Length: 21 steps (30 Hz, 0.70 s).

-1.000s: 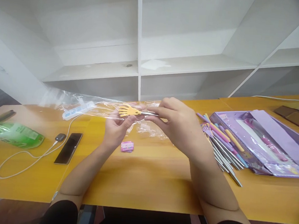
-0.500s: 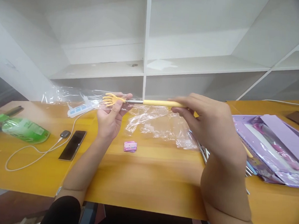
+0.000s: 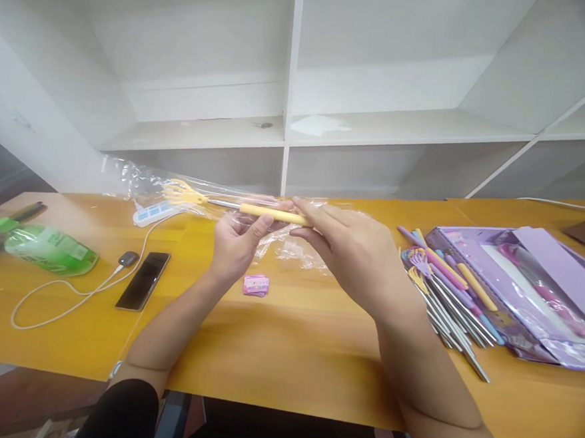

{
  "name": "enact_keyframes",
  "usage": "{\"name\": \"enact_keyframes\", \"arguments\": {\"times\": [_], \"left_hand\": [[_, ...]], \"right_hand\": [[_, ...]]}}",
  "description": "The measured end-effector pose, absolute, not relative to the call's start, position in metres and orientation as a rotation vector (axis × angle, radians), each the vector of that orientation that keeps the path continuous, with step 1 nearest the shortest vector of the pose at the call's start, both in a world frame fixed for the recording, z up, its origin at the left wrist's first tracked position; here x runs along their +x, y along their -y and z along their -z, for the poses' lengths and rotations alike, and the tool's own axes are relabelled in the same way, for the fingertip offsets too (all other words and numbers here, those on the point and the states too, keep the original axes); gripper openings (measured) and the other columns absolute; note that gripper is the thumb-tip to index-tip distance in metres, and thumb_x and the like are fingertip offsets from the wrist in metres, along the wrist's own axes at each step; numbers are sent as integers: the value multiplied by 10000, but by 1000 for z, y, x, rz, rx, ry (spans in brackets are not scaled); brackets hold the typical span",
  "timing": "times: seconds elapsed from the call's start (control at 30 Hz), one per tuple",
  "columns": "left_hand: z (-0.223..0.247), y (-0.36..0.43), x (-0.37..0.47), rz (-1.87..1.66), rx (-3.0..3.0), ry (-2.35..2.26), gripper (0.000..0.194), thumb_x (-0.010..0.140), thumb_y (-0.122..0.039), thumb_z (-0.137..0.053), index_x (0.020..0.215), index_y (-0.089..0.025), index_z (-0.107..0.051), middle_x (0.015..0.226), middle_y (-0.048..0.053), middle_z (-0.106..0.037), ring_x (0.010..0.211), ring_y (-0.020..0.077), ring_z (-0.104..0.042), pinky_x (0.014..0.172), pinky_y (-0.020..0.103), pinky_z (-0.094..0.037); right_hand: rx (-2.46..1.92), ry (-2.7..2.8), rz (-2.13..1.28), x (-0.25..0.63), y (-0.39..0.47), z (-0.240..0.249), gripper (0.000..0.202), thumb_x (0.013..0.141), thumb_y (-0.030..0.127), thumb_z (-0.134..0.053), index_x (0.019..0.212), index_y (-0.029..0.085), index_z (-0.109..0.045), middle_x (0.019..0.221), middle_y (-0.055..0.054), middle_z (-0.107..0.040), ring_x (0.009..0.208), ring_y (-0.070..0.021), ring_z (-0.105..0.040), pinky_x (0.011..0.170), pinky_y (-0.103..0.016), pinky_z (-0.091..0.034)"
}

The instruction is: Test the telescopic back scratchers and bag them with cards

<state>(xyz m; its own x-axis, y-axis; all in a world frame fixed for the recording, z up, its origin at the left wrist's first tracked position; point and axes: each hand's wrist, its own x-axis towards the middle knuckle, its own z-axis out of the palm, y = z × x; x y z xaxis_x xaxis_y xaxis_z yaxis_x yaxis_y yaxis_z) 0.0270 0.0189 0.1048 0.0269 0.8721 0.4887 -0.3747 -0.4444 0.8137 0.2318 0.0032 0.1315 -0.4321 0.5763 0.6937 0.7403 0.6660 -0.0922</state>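
So, left to right: green bottle (image 3: pixel 52 250) lay on its side on the desk (image 3: pixel 303 353). White cable (image 3: pixel 39 327) looped beside it, with one end at a small black gadget (image 3: pixel 128 259). Phone (image 3: pixel 144 282) was next, face up. Power strip (image 3: pixel 155 213) sat farther back, partly under a clear sleeve (image 3: pixel 138 176) held in the air.

Yellow scratcher (image 3: pixel 273 213) was up above the desk, spanning both hands, splayed head to the left inside the sleeve, metal rod, then handle. Left hand (image 3: pixel 238 245): grip closed around the handle and sleeve, thumb in front. Pink cards (image 3: pixel 256 284) were stacked on the desk nearby. Right hand (image 3: pixel 357 257): grip pinching the handle's right end, thumb below, fingers above.

Past it, a pile of scratchers (image 3: pixel 461 284), mixed colors, rods toward the person, lay beside an open purple box (image 3: pixel 485 249).
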Motion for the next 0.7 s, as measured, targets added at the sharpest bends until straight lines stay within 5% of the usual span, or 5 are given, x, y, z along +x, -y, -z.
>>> {"name": "enact_keyframes", "arguments": {"times": [0.17, 0.33, 0.7], "left_hand": [[-112, -18, 23, -1627, 1263, -605, 346, 889, -410, -907, 1110, -173, -784, 1159, 127, -840, 1167, 315, -803, 1065, 478, -684], [-111, -16, 22, -1571, 1266, -550, 316, 916, -382, -885, 1128, -176, -774, 1162, 117, -838, 1144, 293, -811, 1037, 438, -694], [-115, -12, 15, -1550, 1282, -542, 371, 908, -402, -889, 1165, -196, -721, 1166, 109, -836, 1088, 312, -825, 1004, 493, -703]], "right_hand": [[-1087, 2060, 140, 231, 0, -137, 128, 1079, 243, -627, 1201, 229, -666, 975, -9, -807, 754, -149, -715, 613, -280, -408], [-940, 2058, 360, 231, -2, -137, 143, 1093, 216, -579, 1075, 223, -721, 999, -42, -762, 759, -143, -661, 632, -297, -416], [-822, 2096, 410, 239, 5, -141, 192, 1053, 140, -619, 1111, 262, -755, 1007, -30, -771, 777, -146, -659, 670, -318, -450]]}}
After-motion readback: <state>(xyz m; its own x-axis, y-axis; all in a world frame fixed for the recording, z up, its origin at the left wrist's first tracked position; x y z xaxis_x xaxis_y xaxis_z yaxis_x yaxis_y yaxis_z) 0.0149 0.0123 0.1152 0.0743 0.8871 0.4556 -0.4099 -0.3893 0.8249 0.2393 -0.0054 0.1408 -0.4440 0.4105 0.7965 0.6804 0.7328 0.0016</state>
